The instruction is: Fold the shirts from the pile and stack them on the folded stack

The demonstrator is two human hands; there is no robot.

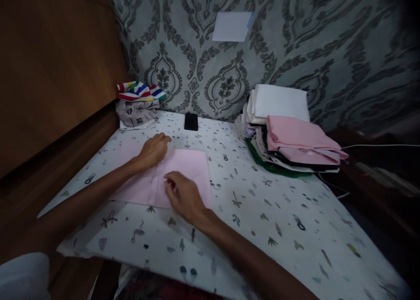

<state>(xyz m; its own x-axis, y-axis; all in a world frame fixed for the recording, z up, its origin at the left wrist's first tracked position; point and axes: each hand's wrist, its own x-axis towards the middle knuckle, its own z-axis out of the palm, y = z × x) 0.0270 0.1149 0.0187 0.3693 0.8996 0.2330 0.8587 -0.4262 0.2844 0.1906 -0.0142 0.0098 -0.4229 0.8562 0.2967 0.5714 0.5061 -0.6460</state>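
The right hand (183,195) lies nearest, palm down with fingers loosely curled together on the near edge of a pink cloth (187,171) spread flat on the patterned table (269,212). Just beyond, the left hand (153,150) presses flat on the cloth's far left part, fingers together and straight. Farther back lie a black phone (191,121), a striped folded pile (139,103) at left and a taller stack of folded clothes (285,131) at right.

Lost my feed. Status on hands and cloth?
Left hand and right hand flat on pink cloth. Cloth spread on table. Phone beyond, clear.
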